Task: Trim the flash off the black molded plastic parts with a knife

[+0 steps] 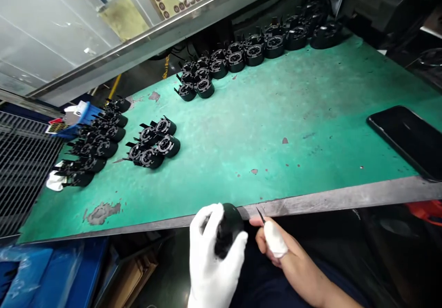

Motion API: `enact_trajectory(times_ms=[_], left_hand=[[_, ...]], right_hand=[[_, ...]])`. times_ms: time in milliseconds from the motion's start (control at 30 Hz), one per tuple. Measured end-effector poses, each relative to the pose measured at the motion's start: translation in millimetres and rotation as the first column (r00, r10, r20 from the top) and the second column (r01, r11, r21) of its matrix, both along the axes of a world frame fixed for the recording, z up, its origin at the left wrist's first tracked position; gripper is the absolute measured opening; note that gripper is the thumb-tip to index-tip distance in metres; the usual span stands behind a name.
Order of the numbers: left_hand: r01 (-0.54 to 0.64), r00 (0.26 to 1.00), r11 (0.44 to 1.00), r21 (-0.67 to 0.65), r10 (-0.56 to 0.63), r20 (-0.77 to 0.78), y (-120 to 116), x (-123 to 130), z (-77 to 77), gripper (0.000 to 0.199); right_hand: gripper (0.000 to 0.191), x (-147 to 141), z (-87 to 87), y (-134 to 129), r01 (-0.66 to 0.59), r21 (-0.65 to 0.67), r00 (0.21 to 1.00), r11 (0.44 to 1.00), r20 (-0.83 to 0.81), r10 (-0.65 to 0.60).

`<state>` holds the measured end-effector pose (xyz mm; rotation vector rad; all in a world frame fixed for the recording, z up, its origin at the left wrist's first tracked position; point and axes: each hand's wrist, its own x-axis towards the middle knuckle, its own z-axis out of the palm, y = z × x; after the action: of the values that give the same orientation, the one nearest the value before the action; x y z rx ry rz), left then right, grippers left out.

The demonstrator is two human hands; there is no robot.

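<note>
My left hand [212, 257], in a white glove, grips a round black part [230, 227] at the front edge of the green table [221, 174]. Just right of it is my right hand [276, 243], bare except for a white cover on the thumb. Its fingers are closed on a thin, dark pointed tool [260, 215], whose tip points up and to the left, apart from the part. Most of the tool is hidden in the hand.
Similar black parts stand in a small cluster [152, 144], along the left side [103, 147] and in rows at the back [236, 61]. A black phone [409, 137] lies at the right. A blue basket [88, 114] is at the far left.
</note>
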<state>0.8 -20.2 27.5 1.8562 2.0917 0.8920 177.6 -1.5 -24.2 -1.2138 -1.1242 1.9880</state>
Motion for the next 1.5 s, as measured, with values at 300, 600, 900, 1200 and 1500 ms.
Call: enact_trajectory(times_ms=[300,600,900,1200,1500], left_hand=[[0.051,0.982,0.998,0.031,-0.044,-0.184,6.4,13.1,-19.3,0.053],[0.028,0.977,1.000,-0.004,-0.028,-0.211,5.0,12.9,-22.1,0.053],[0.000,0.980,1.000,0.001,0.001,-0.199,4.3,14.0,-23.1,0.049],[-0.015,0.982,1.000,0.016,0.018,-0.189,2.4,14.4,-27.9,0.053],[0.000,0.982,1.000,0.027,0.005,-0.191,3.0,16.1,-27.7,0.051]], right_hand=[[0.031,3.8,6.5,11.9,-0.110,-0.052,0.992,0.993,-0.068,0.106],[0.035,-6.1,-1.3,8.6,-0.086,-0.017,0.996,0.996,0.009,0.086],[0.038,-13.4,-2.1,9.1,-0.070,-0.036,0.994,0.997,0.077,0.073],[0.031,-5.8,-6.1,7.2,-0.054,-0.029,0.995,0.998,-0.086,0.052],[0.023,-12.6,-8.1,7.9,-0.071,-0.089,0.997,0.993,-0.042,0.067]])
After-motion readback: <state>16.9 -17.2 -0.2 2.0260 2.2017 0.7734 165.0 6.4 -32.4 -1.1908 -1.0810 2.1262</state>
